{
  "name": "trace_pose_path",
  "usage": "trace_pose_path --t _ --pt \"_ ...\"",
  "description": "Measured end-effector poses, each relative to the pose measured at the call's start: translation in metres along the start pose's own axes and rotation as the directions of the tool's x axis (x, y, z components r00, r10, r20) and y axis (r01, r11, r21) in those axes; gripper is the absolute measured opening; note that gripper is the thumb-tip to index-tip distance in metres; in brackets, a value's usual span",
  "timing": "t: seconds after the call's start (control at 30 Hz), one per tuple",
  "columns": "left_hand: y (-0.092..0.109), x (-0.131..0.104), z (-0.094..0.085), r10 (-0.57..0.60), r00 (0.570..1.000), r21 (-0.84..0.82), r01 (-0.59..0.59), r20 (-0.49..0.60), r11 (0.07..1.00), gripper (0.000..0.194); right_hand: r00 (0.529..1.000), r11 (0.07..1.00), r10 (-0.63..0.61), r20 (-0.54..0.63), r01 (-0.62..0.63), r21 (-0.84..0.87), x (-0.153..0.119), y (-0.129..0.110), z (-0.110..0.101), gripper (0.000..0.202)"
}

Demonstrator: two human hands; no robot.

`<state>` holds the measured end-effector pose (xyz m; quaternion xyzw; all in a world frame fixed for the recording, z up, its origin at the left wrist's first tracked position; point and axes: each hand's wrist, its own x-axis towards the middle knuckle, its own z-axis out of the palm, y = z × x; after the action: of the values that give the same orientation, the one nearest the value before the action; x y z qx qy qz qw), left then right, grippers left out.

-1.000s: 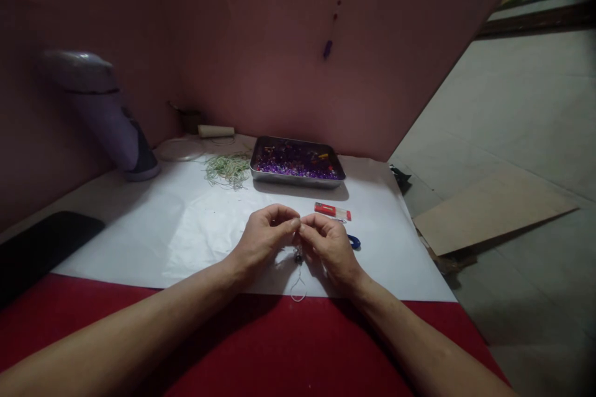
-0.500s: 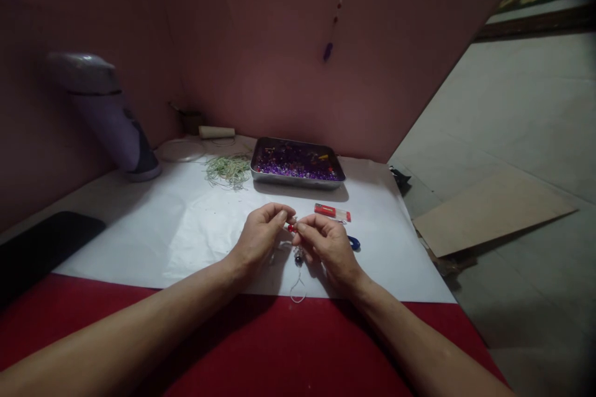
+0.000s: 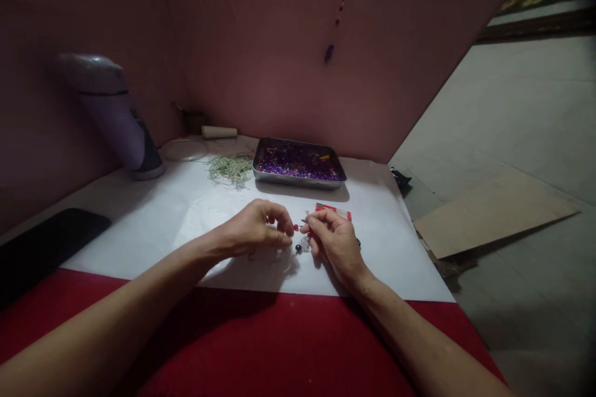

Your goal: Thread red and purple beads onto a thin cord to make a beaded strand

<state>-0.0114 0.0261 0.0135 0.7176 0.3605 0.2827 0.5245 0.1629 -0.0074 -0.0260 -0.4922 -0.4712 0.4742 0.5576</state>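
Observation:
My left hand (image 3: 261, 226) is curled in a loose pinch, thumb and forefinger tips close together. Whatever lies between them is too small to make out. Just off those fingertips is a shiny red bead (image 3: 295, 227). Facing it, my right hand (image 3: 334, 240) is closed on a beaded strand, and a thin dark tip (image 3: 303, 221) pokes out by its forefinger. Below the fingers hang clear beads (image 3: 305, 243) and a round black bead (image 3: 298, 249). A pale, blurred thread (image 3: 289, 263) shows under my left hand.
A metal tray (image 3: 302, 183) of purple beads stands at the back, beside tangled greenish thread (image 3: 230, 170). A red packet (image 3: 344, 213) and a blue item (image 3: 359, 243) lie behind my right hand. A purple bottle (image 3: 123, 130) and a black object (image 3: 56, 242) are at left.
My hands have parted slightly: the left has moved left from the red bead, its fingers less tightly closed. The black bead has risen a little, and the thread loop below it has shifted.

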Motion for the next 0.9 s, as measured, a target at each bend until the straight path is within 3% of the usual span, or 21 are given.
trace_pose_path --t 0.07,0.13,0.27,0.37,0.43,0.53,0.77,0.9 --pt "0.008 -0.007 -0.006 0.045 0.971 0.147 -0.081 0.233 0.986 0.009 1.0 1.0 0.001 0.005 -0.001 -0.012 0.001 0.001 0.0 0.017" --pt "0.011 -0.011 -0.008 0.031 0.938 0.328 -0.152 0.346 0.932 0.022 1.0 1.0 -0.003 0.005 0.003 -0.019 0.001 0.001 0.0 0.017" --pt "0.006 -0.013 -0.001 0.01 0.94 0.587 -0.22 0.341 0.779 0.019 1.0 1.0 -0.001 -0.005 0.001 -0.023 0.0 -0.001 0.0 0.016" --pt "0.001 -0.013 0.005 0.048 0.918 0.64 -0.311 0.393 0.703 0.004 1.0 1.0 0.004 -0.013 -0.004 -0.031 0.0 -0.002 0.0 0.015" --pt "0.0 -0.014 0.006 0.089 0.9 0.634 -0.367 0.426 0.68 0.012 1.0 0.999 -0.006 -0.006 0.005 -0.032 0.001 -0.001 0.0 0.014" --pt "0.002 -0.016 0.005 0.111 0.899 0.613 -0.376 0.424 0.695 0.016 1.0 0.999 -0.024 0.016 0.024 -0.033 0.002 0.002 -0.001 0.014" --pt "0.013 -0.017 -0.004 0.086 0.959 0.494 -0.214 0.268 0.842 0.009 0.999 0.999 -0.033 0.034 0.035 -0.042 0.003 0.003 -0.001 0.014" --pt "0.013 -0.017 0.001 0.07 0.959 0.507 -0.207 0.276 0.836 0.003 0.999 0.999 -0.033 0.032 0.034 -0.037 0.002 0.001 -0.001 0.014"
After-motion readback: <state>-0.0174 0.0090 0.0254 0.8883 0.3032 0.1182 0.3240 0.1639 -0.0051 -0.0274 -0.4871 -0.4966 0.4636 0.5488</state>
